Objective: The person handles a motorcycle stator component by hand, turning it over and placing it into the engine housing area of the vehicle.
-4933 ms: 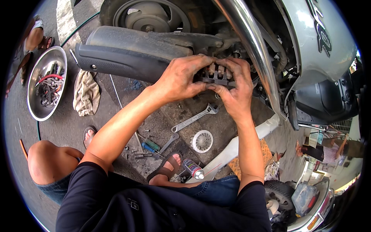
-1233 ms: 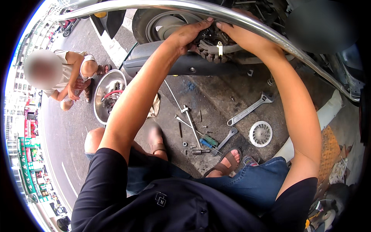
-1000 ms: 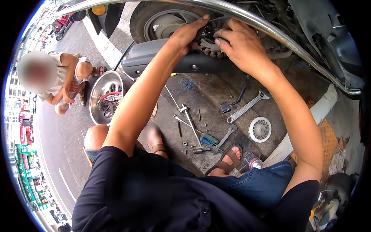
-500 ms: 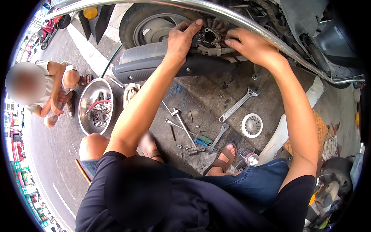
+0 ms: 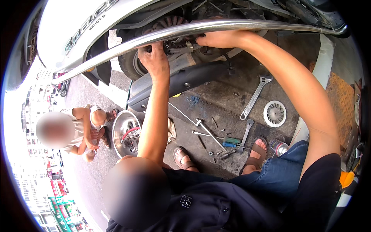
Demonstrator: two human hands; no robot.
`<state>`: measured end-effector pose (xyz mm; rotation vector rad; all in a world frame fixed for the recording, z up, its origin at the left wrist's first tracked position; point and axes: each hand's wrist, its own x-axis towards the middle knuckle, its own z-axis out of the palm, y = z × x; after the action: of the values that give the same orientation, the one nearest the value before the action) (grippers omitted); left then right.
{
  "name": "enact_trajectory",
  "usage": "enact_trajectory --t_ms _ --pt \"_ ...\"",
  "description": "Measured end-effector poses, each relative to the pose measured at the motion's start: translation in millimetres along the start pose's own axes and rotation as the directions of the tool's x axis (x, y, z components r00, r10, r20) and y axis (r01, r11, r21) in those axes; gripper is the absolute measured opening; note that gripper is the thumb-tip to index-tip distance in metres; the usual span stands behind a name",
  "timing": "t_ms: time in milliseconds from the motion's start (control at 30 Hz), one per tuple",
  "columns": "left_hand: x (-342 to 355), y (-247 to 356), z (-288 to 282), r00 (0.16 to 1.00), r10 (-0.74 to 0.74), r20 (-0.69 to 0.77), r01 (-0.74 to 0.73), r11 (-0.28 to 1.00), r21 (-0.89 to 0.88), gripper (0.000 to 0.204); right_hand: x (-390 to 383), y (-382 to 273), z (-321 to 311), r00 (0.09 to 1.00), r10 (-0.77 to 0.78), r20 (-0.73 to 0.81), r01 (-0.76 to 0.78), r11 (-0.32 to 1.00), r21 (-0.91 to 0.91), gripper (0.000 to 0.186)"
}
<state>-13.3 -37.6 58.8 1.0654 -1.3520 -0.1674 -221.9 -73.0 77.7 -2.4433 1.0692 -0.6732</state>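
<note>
Behind the chrome bar (image 5: 239,25) of a scooter, at the far side, a ring of wire-wound coils (image 5: 170,22) is partly covered from view. Below it, the left hand (image 5: 154,62) is raised against the bar's near edge, its fingertips hidden; whether anything is grasped cannot be told. Farther right, the right hand (image 5: 214,38) is partly screened by the bar, its thumb extended left, and its hold cannot be told either. A black muffler cover (image 5: 205,75) is seen just nearer. On the pavement, an adjustable wrench (image 5: 253,101) is laid left of a white vented disc (image 5: 274,114); nearer, two screwdrivers (image 5: 232,144) and a spray can (image 5: 279,148) are seen. Tools are held in a steel bowl (image 5: 120,121) at left, beside a squatting person (image 5: 79,129).
</note>
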Motion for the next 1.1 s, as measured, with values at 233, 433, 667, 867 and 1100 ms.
enact_trajectory --t_ms 233,433,667,867,1100 --pt "-0.6 -17.8 6.0 0.984 -0.177 0.023 0.174 0.92 -0.352 0.039 1.9 14.5 31.5 0.911 -0.112 -0.396 0.068 0.99 -0.124 0.032" --pt "-0.9 -31.4 -1.2 0.939 -0.324 0.113 0.329 0.755 -0.568 0.039 7.7 -26.4 25.3 0.61 -0.534 -0.585 0.406 0.845 -0.348 0.022" --pt "-5.0 -36.5 12.5 0.87 -0.23 0.436 0.49 0.324 -0.809 0.07 -49.9 -78.2 56.7 0.818 -0.367 -0.442 0.371 0.925 -0.083 0.021" --pt "0.9 -25.2 20.9 0.865 -0.185 0.466 0.5 0.388 -0.774 0.063 -63.6 -107.5 76.6 0.946 -0.062 -0.318 0.201 0.883 0.425 0.03" --pt "-2.1 -49.0 33.9 0.798 -0.367 0.478 0.563 0.171 -0.808 0.044 -56.0 -122.7 75.5 0.943 0.008 -0.332 0.169 0.85 0.5 0.033"
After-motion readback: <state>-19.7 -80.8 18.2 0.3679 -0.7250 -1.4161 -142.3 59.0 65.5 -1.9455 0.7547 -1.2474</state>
